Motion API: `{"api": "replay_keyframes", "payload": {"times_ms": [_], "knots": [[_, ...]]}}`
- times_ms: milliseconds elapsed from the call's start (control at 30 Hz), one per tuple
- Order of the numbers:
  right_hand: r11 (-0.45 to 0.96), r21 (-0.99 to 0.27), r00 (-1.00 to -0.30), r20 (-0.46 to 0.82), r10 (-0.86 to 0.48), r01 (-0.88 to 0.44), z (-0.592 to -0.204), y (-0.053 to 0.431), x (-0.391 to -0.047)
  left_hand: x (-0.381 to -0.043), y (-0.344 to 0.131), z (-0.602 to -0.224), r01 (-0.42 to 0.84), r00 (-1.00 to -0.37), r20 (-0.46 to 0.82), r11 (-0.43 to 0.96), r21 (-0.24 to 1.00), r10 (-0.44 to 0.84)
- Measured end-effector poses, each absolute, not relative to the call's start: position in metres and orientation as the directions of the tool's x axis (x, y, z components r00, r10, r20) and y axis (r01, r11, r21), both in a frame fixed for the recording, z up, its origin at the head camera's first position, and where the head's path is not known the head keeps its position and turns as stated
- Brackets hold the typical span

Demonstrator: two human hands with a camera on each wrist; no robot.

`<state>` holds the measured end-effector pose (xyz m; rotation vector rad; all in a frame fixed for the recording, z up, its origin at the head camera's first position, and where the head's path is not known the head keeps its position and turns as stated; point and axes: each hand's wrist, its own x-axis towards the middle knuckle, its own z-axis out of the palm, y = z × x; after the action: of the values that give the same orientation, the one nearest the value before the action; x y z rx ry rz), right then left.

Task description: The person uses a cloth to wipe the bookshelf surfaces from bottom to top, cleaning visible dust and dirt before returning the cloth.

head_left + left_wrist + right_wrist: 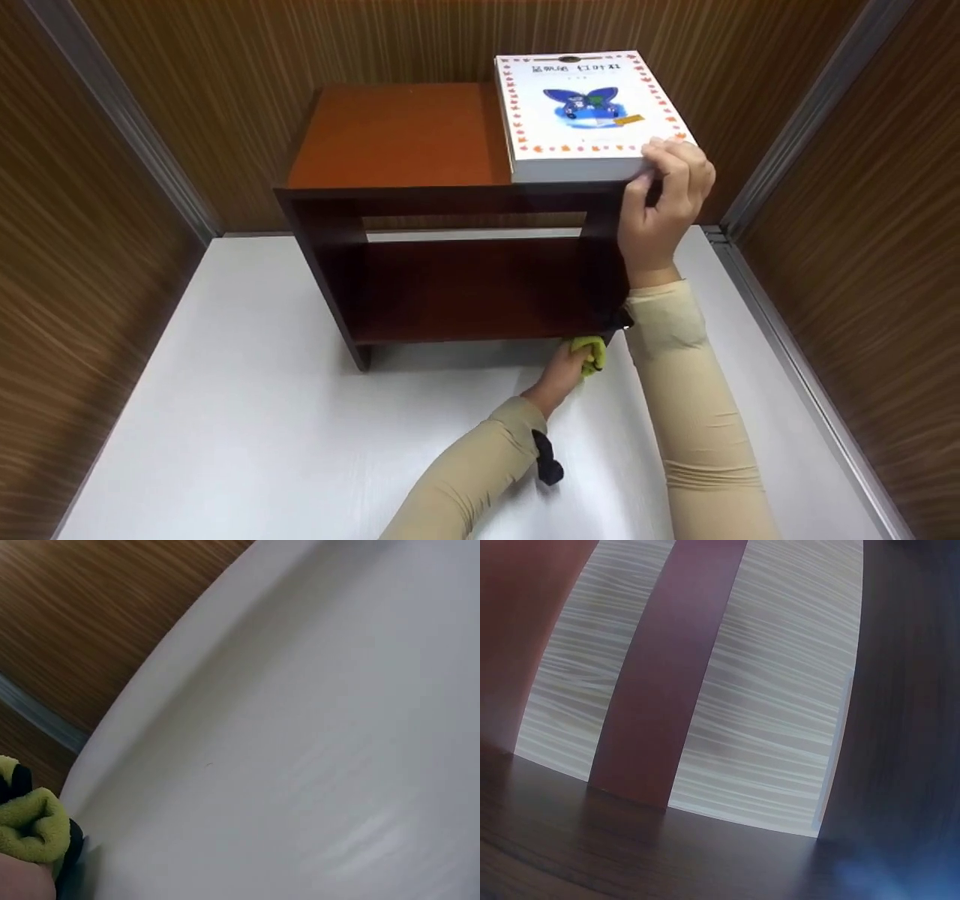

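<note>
Yellow-green fuzzy cloth [592,355], clamped in left hand [562,373], sits at brown wooden shelf's [405,135] lower right corner; right hand [667,199] grips thick white book [589,135].

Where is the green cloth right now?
In the head view, the green cloth is in the left hand, by the lower right corner of the brown shelf; in the left wrist view, it shows at lower left.

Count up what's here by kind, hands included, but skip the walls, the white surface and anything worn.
Hands: 2, the left hand and right hand
Shelf unit: 1
Book: 1, going by the one cover showing
Yellow-green cloth: 1
Total: 5
</note>
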<state>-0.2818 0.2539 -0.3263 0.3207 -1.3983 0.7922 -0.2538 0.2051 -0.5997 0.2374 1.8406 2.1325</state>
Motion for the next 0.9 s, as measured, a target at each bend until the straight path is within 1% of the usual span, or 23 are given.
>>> {"api": "replay_keyframes", "payload": {"times_ms": [67, 233, 367, 433, 500, 667, 767, 833, 900], "knots": [[0.704, -0.242, -0.025, 0.953, 0.303, -0.667, -0.328, 0.251, -0.281, -0.254, 0.202, -0.600, -0.100, -0.940, -0.053, -0.124, 0.987, 0.336], [0.707, -0.243, -0.019, 0.951, 0.309, -0.664, -0.333, 0.252, -0.281, -0.243, 0.190, -0.601, -0.064, -0.945, -0.043, -0.056, 0.996, 0.325], [0.710, -0.250, -0.031, 0.952, 0.306, -0.658, -0.335, 0.256, -0.283, -0.231, 0.182, -0.599, -0.076, -0.940, -0.057, -0.045, 0.996, 0.337], [0.708, -0.251, -0.040, 0.953, 0.301, -0.660, -0.334, 0.256, -0.282, -0.225, 0.177, -0.596, -0.108, -0.933, -0.081, -0.057, 0.993, 0.349], [0.704, -0.251, -0.045, 0.954, 0.298, -0.664, -0.333, 0.255, -0.281, -0.220, 0.170, -0.594, -0.139, -0.922, -0.098, -0.085, 0.987, 0.375], [0.700, -0.254, -0.051, 0.953, 0.297, -0.667, -0.330, 0.252, -0.277, -0.207, 0.145, -0.584, -0.275, -0.864, -0.122, -0.256, 0.927, 0.488], [0.696, -0.251, -0.051, 0.954, 0.295, -0.673, -0.329, 0.252, -0.276, -0.203, 0.120, -0.571, -0.320, -0.838, -0.126, -0.291, 0.901, 0.531], [0.695, -0.249, -0.048, 0.954, 0.296, -0.674, -0.327, 0.252, -0.277, -0.203, 0.101, -0.556, -0.312, -0.820, -0.110, -0.278, 0.908, 0.561], [0.696, -0.250, -0.044, 0.953, 0.301, -0.673, -0.324, 0.255, -0.277, -0.207, 0.080, -0.536, -0.227, -0.808, -0.061, -0.215, 0.950, 0.586]]}}
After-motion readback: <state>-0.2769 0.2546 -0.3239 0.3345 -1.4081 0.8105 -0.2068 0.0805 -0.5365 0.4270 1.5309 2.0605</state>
